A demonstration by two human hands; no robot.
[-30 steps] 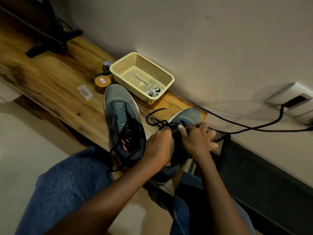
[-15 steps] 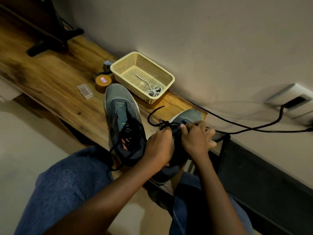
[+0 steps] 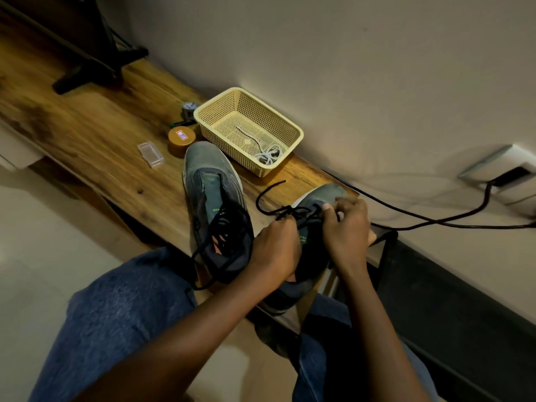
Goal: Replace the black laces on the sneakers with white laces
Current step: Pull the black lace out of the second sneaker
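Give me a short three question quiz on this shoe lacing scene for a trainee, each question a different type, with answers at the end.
1. True or false: the white laces lie inside the basket.
2. Which shoe are both hands working on? A) the left shoe B) the right shoe
3. Fill in: the left hand and right hand are pulling at a ____ lace.

Key: 1 true; 2 B; 3 black.
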